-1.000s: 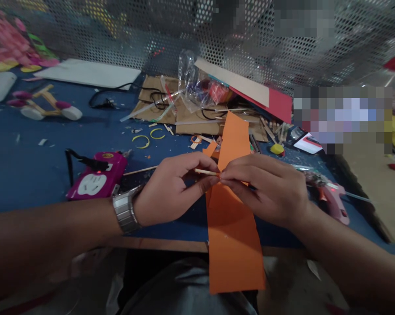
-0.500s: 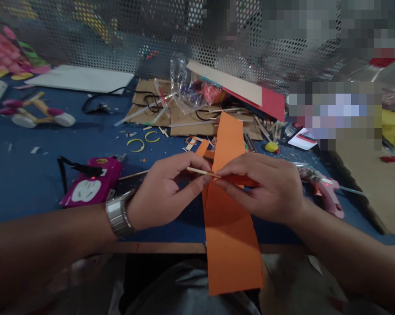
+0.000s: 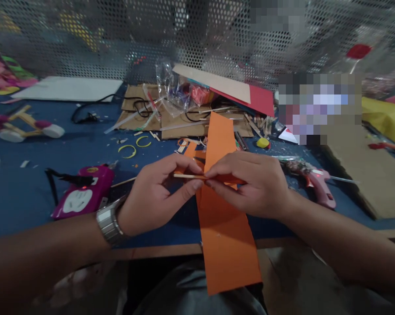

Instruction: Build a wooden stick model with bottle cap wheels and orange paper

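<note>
A thin wooden stick lies nearly level between my two hands. My left hand, with a metal watch at the wrist, pinches it between thumb and forefinger. My right hand is closed in a pinch at the stick's right end, its fingertips almost touching the left ones. Orange paper shows around the right fingers; whether they grip it too is hidden. Under both hands a long orange paper strip runs from the table out over its front edge. A smaller orange piece sits just behind my left fingers.
To the left are a purple power strip and a stick frame with white wheels. A pink glue gun lies right, beside a cardboard sheet. Behind are yellow rings, cardboard scraps, plastic bags and a red sheet.
The stick has turned from a slant to nearly level and shows less on the right. Both hands keep their pinch. The whole view has shifted, so things appear farther left.
</note>
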A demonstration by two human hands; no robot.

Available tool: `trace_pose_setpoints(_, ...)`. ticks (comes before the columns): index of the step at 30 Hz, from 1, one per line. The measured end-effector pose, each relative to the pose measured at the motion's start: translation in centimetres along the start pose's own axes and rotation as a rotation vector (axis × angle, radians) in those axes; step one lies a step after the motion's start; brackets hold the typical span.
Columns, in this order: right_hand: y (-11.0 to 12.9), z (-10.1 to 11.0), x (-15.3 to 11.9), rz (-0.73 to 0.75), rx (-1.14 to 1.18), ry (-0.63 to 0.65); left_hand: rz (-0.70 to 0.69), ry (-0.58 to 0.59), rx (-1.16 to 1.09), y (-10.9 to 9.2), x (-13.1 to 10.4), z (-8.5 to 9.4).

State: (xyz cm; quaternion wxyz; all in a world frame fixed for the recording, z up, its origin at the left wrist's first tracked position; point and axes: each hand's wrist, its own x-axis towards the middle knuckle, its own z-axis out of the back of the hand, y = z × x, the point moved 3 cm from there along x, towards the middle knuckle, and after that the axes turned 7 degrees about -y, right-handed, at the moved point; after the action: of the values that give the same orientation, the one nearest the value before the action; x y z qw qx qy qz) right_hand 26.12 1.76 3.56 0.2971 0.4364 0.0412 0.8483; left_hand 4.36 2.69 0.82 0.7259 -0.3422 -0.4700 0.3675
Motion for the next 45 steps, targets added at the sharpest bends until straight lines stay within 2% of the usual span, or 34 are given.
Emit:
trace_pose_setpoints(12,-0.5,-0.1,-0.1,-0.002,-0.038,0.009,-0.041,-0.03,-0.029,-0.2,0.1,0.1)
trace_pose_setpoints(30,-0.8,0.0,0.0,0.038,0.095,-0.007,-0.033,-0.046,-0.024,-0.1,0.2,0.2)
trace_pose_setpoints(33,-1.1,0.9,0.6,0.017,0.055,-0.002,-0.004,-0.092,-0.043,-0.1,0.2,0.3)
trace_pose_setpoints(36,-2.1,3.1,1.7,-0.053,-0.058,0.004,0.048,-0.116,-0.074,0.0,0.2,0.2)
trace_pose_setpoints(38,-3.3,4.7,2.1,-0.15,-0.179,0.068,0.07,-0.118,-0.099,0.1,0.2,0.2)
trace_pose_setpoints(40,-4.7,5.7,1.5,-0.285,-0.302,0.242,0.088,-0.13,-0.137,0.1,0.3,0.3)
trace_pose_setpoints(43,-6.6,6.3,-1.4,-0.527,-0.426,0.481,0.135,-0.151,-0.199,0.1,0.4,0.4)
trace_pose_setpoints(45,-7.1,6.1,-3.7,-0.583,-0.469,0.53,0.165,-0.163,-0.234,0.1,0.6,0.5)
